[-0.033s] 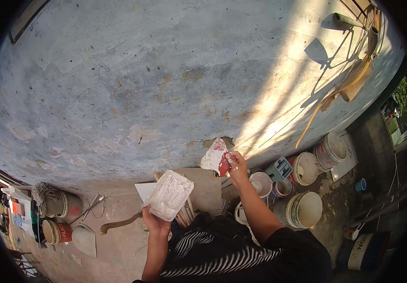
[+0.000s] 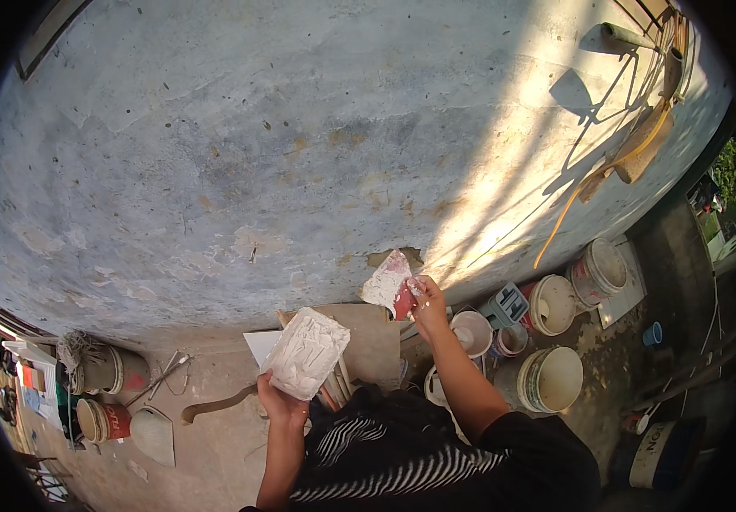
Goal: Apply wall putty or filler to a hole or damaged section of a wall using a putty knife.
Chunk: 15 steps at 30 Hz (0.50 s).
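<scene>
Wall (image 2: 214,154) of weathered blue-grey fills the upper view; low on it, by the sunlit band, a rough brownish patch (image 2: 416,254) shows just beyond a scraper (image 2: 387,284); the scraper's broad blade is smeared with white paste, though we cannot tell whether it touches the wall.

Our right hand (image 2: 428,300) has its fingers closed around the scraper's red handle; our left hand (image 2: 281,397) supports the lower left corner of a rectangular board (image 2: 339,347), its fingers mostly hidden beneath; the board is spread with thick, ridged white paste.

We judge the work to be at an early stage; paste is loaded on both tools, yet the visible part of the patch looks unfilled, and pale flaked spots (image 2: 257,243) remain farther left.

Room to move seems greatest up and left along the broad wall; to the right, buckets (image 2: 555,380) crowd the floor, and a yellow cord (image 2: 557,226) hangs down the wall; to the lower left, a curved wooden handle (image 2: 218,405) lies near our left forearm.
</scene>
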Available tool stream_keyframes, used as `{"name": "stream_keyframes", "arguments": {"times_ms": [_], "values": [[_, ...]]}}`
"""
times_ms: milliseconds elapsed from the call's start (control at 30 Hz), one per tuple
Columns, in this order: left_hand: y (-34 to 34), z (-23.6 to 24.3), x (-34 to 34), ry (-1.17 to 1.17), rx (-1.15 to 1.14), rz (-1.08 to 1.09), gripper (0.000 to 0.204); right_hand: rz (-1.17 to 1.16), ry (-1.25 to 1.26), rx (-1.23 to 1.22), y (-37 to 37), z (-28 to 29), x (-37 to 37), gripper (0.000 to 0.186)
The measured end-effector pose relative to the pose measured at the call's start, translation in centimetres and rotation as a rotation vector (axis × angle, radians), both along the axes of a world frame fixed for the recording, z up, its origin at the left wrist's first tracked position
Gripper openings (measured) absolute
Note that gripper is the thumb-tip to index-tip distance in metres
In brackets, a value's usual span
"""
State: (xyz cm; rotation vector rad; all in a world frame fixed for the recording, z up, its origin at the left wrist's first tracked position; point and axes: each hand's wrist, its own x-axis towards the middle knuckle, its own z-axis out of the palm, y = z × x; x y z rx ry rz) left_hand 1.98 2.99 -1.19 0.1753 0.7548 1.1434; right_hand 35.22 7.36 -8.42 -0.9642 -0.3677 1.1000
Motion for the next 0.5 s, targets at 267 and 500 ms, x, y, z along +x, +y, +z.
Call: {"name": "stream_keyframes", "arguments": {"times_ms": [267,500], "values": [[-0.1,0.1,0.0,-0.031,-0.002,-0.031,0.071,0.080,0.604,-0.204,-0.1,-5.2,-1.5,0.030],[-0.8,-0.4,-1.1,-0.025,0.030,0.000,0.072,-0.184,0.684,-0.225,3.0,-5.0,-5.2,0.033]]}}
